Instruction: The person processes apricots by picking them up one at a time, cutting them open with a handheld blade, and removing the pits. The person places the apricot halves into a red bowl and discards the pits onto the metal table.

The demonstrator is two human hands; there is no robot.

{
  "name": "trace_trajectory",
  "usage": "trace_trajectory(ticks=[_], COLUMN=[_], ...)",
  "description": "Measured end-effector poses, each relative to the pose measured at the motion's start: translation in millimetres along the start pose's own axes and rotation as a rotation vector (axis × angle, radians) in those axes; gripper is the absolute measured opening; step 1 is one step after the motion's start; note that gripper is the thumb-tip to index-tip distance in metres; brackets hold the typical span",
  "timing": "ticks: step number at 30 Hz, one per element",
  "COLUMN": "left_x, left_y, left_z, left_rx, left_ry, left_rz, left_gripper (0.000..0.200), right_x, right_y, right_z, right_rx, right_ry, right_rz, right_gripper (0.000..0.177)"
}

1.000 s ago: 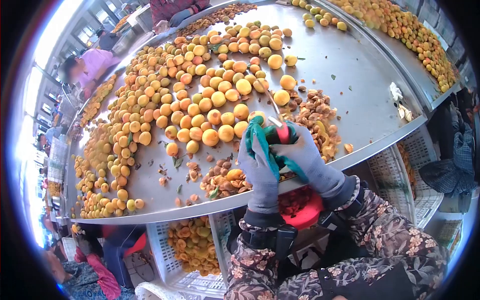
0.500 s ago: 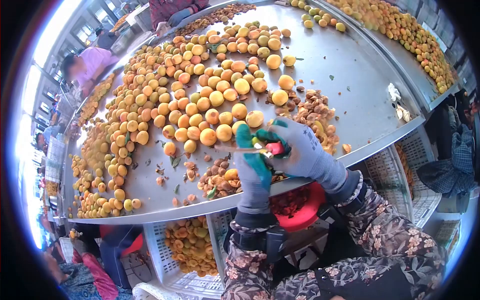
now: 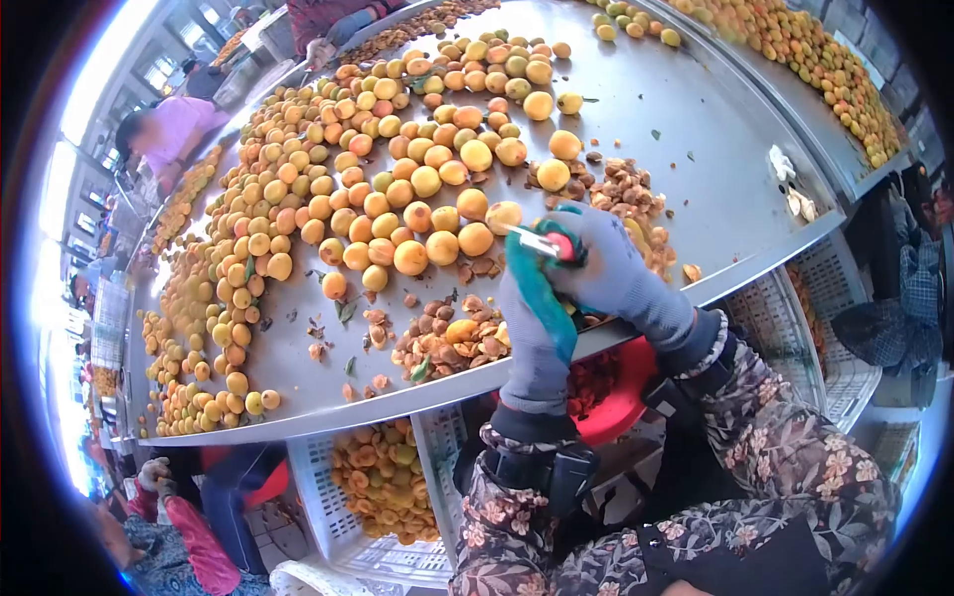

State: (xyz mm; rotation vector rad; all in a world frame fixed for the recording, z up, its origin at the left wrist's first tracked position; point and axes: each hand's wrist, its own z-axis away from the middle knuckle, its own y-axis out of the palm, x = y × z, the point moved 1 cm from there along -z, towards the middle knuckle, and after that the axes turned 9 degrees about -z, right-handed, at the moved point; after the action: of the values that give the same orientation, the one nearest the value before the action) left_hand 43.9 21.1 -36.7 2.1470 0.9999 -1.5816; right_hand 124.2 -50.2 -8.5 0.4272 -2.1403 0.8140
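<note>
My right hand [image 3: 606, 260], in a grey and green glove, is closed round a small tool [image 3: 556, 245] with a red handle and a pale metal part. Close against it on the left, my left hand [image 3: 537, 313] wears a similar glove with its fingers bent; what they hold, if anything, is hidden. Both hands are over the near edge of the metal table [image 3: 706, 238]. Yellow-orange fruits [image 3: 410, 257] lie just left of them. Behind my right hand is a pile of brown pits and pieces [image 3: 626, 189], and another pile [image 3: 437, 338] is left of my left hand.
Below the table edge stand a red basin [image 3: 621, 397] and a white crate [image 3: 328, 517] of split fruit. More white crates [image 3: 795, 348] are at the right. A co-worker in pink [image 3: 179, 129] is at the far left, another person's gloved hand [image 3: 154, 475] at lower left.
Both hands have moved slightly right and closer together. The fruit piece seen between them is no longer visible. The lower-left person's hands have come together.
</note>
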Motion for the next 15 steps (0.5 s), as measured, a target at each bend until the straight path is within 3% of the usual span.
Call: trace_trajectory(ticks=[2,3,4,6,9,12,14,15], left_x=[-15,-22,-9,-14,-20,-31,-54,-58], left_y=[1,-3,-12,-16,-29,-69,-100,-121], left_z=[-4,-1,-3,-6,-7,-7,8,19], left_rx=[-0.103,-0.080,0.094,0.135,0.090,0.070,-0.297,-0.391], left_ry=[-0.728,-0.640,-0.593,-0.645,-0.638,-0.525,-0.127,-0.132], left_rz=[0.911,0.718,0.813,1.045,0.994,1.101,0.362,0.340], left_gripper=[0.039,0.041,0.045,0.051,0.054,0.047,0.040,0.037], right_x=[-2,-10,-15,-9,-10,-21,-12,-11], right_y=[-1,-1,-5,-15,-28,-27,-30,-31], right_z=[0,-2,-3,-6,-4,3,4,3], right_rx=[-0.151,-0.146,-0.216,-0.314,-0.387,-0.317,-0.264,-0.260], right_ry=[0.024,0.322,0.472,0.197,0.087,0.272,0.299,0.264], right_rz=[-0.194,-0.365,-0.544,-0.296,-0.062,-0.296,-0.272,-0.208], right_gripper=[0.019,0.018,0.021,0.027,0.036,0.035,0.036,0.035])
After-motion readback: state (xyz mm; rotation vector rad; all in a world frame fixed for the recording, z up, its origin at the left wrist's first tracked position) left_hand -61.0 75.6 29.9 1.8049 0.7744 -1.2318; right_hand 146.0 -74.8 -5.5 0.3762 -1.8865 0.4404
